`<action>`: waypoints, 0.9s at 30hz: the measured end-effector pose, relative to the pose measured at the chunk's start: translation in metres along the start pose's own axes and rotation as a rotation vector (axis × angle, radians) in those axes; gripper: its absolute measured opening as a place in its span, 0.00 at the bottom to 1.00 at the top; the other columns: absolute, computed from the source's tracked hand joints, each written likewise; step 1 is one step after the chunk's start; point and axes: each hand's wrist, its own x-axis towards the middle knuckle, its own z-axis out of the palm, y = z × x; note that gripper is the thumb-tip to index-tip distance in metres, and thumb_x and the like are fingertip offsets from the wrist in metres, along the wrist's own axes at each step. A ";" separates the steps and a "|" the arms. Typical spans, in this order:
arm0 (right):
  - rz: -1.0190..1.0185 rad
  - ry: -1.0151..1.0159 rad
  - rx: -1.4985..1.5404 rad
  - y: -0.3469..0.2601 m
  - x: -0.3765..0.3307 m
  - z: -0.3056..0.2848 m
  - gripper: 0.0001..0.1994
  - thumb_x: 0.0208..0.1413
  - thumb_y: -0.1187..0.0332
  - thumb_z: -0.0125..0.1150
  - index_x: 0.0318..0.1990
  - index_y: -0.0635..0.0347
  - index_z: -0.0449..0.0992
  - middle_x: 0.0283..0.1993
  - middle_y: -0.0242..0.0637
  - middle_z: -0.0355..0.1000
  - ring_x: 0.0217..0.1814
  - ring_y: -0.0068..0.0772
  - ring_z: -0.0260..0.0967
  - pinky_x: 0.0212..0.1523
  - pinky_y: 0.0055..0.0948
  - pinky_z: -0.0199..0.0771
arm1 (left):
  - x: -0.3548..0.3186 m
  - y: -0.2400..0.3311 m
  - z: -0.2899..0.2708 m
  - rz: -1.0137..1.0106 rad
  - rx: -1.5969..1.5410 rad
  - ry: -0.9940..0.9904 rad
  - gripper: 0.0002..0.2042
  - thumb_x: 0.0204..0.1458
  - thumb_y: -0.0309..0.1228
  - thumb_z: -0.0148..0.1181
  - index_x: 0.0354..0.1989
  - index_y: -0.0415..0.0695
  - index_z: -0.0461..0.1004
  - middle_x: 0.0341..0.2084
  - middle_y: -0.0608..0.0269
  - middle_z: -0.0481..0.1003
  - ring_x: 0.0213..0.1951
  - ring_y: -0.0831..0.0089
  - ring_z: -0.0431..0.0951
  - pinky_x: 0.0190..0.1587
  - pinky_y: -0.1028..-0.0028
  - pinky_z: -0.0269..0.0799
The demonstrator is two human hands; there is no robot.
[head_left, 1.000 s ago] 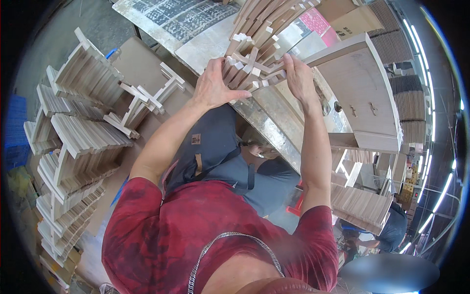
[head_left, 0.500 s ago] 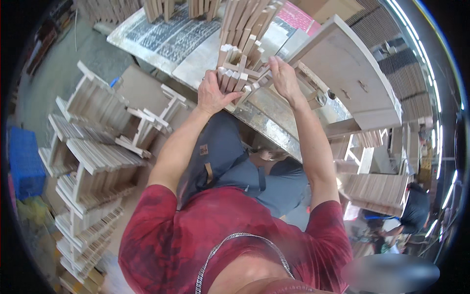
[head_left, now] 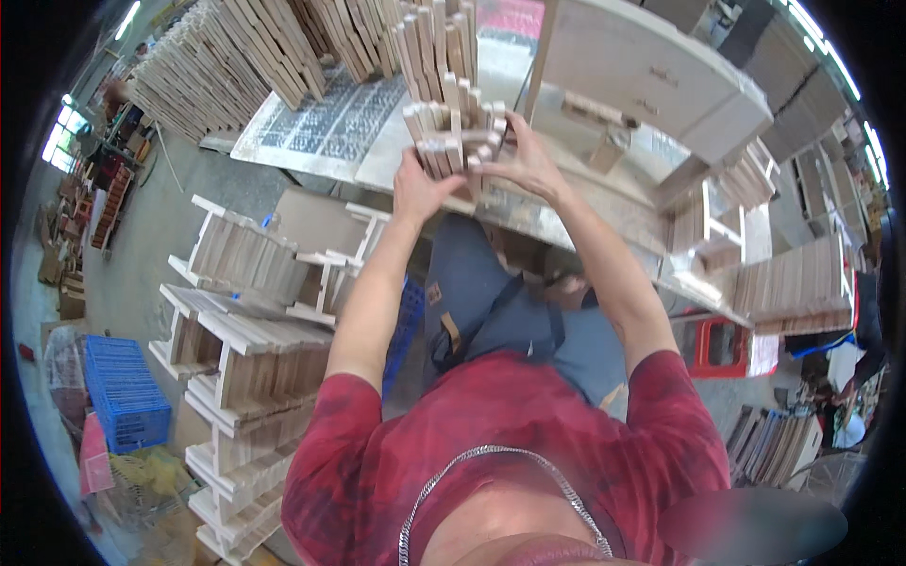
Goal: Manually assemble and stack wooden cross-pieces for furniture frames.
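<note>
A bundle of pale wooden sticks (head_left: 451,132) stands near the front edge of the work table, its square ends pointing up. My left hand (head_left: 420,191) is curled round the bundle's left side, with its thumb across the front. Against the right side is my right hand (head_left: 526,166), its thumb reaching to the front sticks. A few short pieces cross between the upright ones. My palms hide the lower parts, and the fingertips behind the sticks are partly hidden.
Taller wooden strips (head_left: 429,47) stand behind the bundle. A large pale panel (head_left: 651,71) rises on the table's right. Stacked wooden frames (head_left: 260,330) fill the floor at left, beside a blue crate (head_left: 123,391). A red stool (head_left: 717,347) stands under more stacked wood at right.
My right hand has come down and inward from a piece at the bundle's right, and now closes round that side. The left stays on the bundle. The whole view has shifted.
</note>
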 end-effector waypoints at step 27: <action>-0.151 0.266 -0.350 0.031 -0.008 0.054 0.58 0.37 0.64 0.74 0.69 0.86 0.39 0.62 0.70 0.55 0.62 0.69 0.55 0.67 0.54 0.58 | 0.009 0.016 0.012 -0.094 0.131 -0.139 0.41 0.41 0.41 0.72 0.58 0.23 0.63 0.52 0.34 0.72 0.54 0.43 0.75 0.60 0.58 0.69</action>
